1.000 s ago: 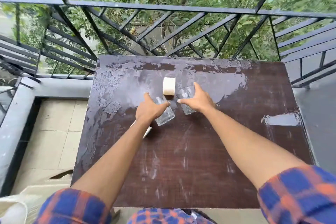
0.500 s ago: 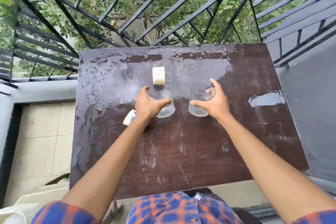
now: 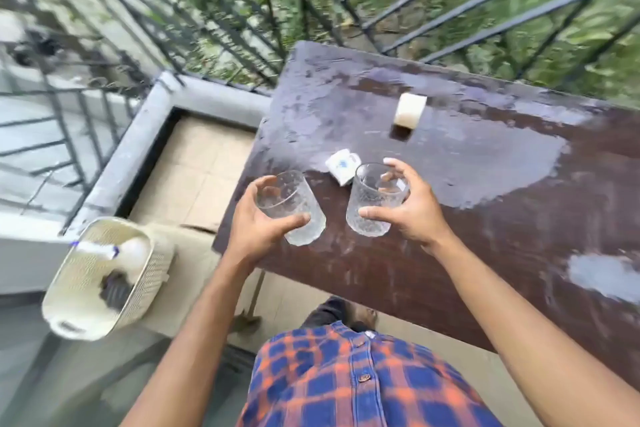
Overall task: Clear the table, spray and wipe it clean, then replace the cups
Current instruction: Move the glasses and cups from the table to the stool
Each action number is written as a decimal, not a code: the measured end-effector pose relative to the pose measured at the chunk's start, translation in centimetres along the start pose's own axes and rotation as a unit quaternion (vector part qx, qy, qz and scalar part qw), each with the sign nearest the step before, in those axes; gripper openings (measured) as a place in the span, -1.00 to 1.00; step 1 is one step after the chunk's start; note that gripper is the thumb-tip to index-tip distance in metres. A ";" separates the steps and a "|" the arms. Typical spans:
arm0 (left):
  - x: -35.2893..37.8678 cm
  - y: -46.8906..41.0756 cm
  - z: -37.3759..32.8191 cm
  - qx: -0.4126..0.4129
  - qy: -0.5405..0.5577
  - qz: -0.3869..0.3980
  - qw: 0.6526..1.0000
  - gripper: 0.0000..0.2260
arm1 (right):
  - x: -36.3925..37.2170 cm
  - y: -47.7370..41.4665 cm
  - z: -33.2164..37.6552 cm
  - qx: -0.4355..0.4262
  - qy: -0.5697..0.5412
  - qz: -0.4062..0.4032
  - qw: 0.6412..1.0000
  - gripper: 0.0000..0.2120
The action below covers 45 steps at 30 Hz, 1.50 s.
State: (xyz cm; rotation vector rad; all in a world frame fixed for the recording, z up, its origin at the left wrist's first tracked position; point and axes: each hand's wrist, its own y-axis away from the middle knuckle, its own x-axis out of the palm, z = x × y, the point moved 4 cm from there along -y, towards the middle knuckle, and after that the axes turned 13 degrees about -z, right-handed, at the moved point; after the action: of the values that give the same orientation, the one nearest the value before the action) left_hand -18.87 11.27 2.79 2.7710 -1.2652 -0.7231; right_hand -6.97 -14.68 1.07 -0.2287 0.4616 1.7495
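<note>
The left hand (image 3: 258,225) is wrapped around a clear textured glass tumbler (image 3: 294,208), thumb across its near side and fingers curled behind; the tumbler is tilted, held at the near left corner of the bench (image 3: 502,218), and looks empty. The right hand (image 3: 412,208) grips a second textured tumbler (image 3: 372,201) the same way, fingertips over the far rim and thumb on the near wall; it too looks empty. Whether either one touches the bench I cannot tell.

Just beyond the two tumblers a small white mug with a blue mark (image 3: 343,166) lies on its side on the wet, dark brown top. Farther back lies a pale sponge block (image 3: 409,110), well apart from the mug.

On the floor left of the bench sits a cream woven basket (image 3: 138,302); inside it lie a white bottle (image 3: 133,251) and a dark object, both too blurred to name further.
</note>
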 end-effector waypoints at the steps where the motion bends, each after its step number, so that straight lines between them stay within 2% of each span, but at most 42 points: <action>1: -2.0 1.1 1.6 -0.021 0.013 -0.034 0.999 -0.29 | 2.1 0.6 0.8 -0.017 0.010 0.036 0.999 -0.17; 7: -12.0 8.3 12.2 -0.146 0.030 -0.211 0.966 -0.16 | 13.9 5.8 4.4 -0.125 0.082 0.221 0.964 -0.05; 13: -17.8 12.3 22.8 -0.255 0.053 -0.346 0.901 -0.19 | 25.9 11.7 5.3 -0.169 0.129 0.352 0.911 0.09; 16: -19.6 12.5 26.9 -0.292 0.067 -0.378 0.876 -0.21 | 31.6 13.9 5.0 -0.184 0.180 0.400 0.880 0.13; 19: -20.9 12.2 30.3 -0.328 0.074 -0.379 0.862 -0.17 | 36.8 15.4 3.8 -0.189 0.236 0.434 0.848 0.09; 23: -22.4 11.4 33.7 -0.361 0.081 -0.383 0.847 -0.18 | 42.8 15.6 1.2 -0.169 0.288 0.438 0.834 -0.03; 29: -23.1 9.3 38.0 -0.377 0.033 -0.370 0.849 -0.15 | 49.4 13.9 -3.3 -0.137 0.312 0.395 0.853 -0.12; 36: -22.9 7.2 41.6 -0.367 -0.022 -0.410 0.835 -0.19 | 54.8 13.6 -4.9 -0.269 0.322 0.411 0.809 -0.16; 39: -23.0 6.3 42.6 -0.373 -0.027 -0.433 0.820 -0.18 | 56.7 13.9 -5.4 -0.295 0.335 0.428 0.786 -0.17; 45: -23.4 5.9 44.5 -0.372 -0.002 -0.454 0.809 -0.15 | 58.6 14.6 -7.1 -0.319 0.336 0.444 0.767 -0.16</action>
State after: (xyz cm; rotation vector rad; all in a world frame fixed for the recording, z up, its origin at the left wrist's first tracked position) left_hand -54.68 31.97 -26.35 2.4713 0.4430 -0.9401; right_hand -35.29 31.96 -25.82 -1.3446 0.4961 2.7189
